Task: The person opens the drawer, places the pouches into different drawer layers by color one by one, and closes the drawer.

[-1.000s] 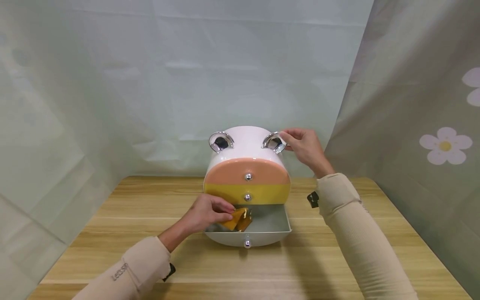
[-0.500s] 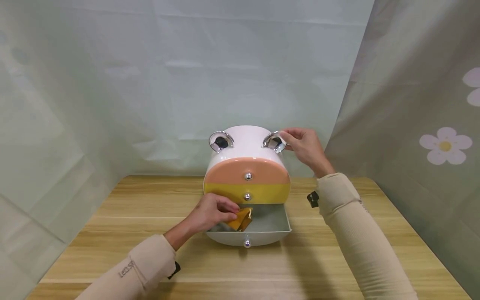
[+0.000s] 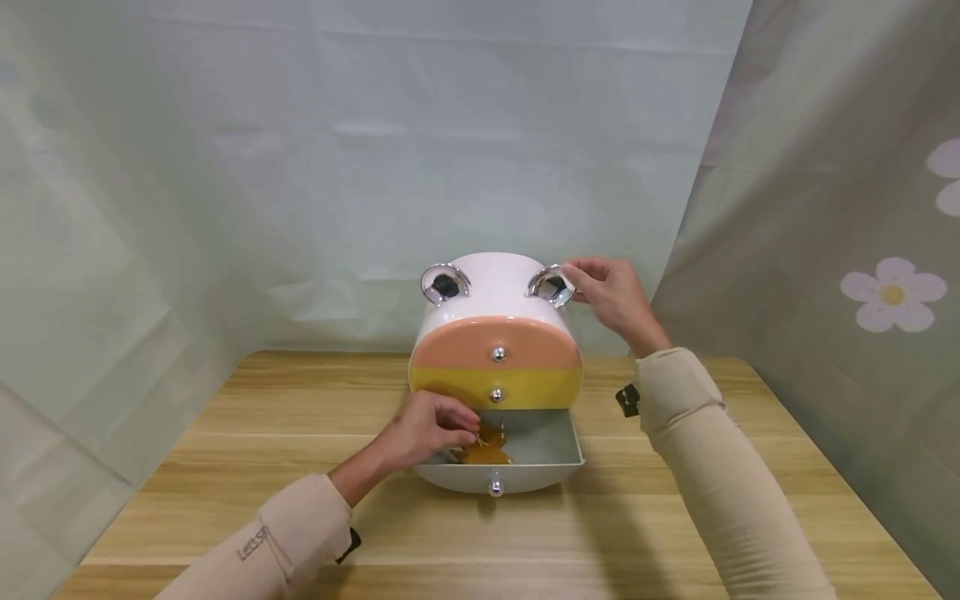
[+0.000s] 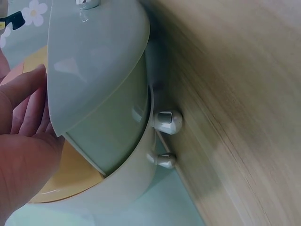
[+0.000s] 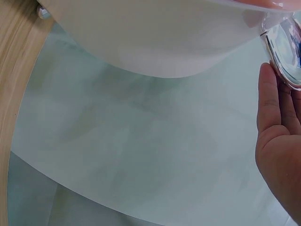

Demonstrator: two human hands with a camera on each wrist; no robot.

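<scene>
Since a second ago your left hand (image 3: 423, 431) has pushed the gold foil wrapper (image 3: 482, 448) lower into the open bottom drawer (image 3: 543, 454) of the drawer box (image 3: 495, 333); the wrapper stood tilted up against your fingers then, and now it lies flatter on the drawer floor, at the left front of that drawer. Your left fingers are curled over the wrapper and look to be pinching its near edge, though the head view does not let you see whether the grip is firm or already loosening, and the left wrist view shows only the underside of the drawer and the box's small feet. Your right hand (image 3: 611, 296) has not shifted: its fingers pinch the shiny metal ear (image 3: 551, 285) at the upper right of the box, likely to keep the light box from sliding back on the table (image 3: 225, 467) while the other hand works in the drawer. The peach top drawer (image 3: 495, 343) and the yellow middle drawer (image 3: 495, 390) are closed, each with a silver knob, so only the bottom drawer can take anything. Behind the box hangs a pale green cloth (image 3: 300, 167), with a flower print (image 3: 891, 293) off to the right of the box.
</scene>
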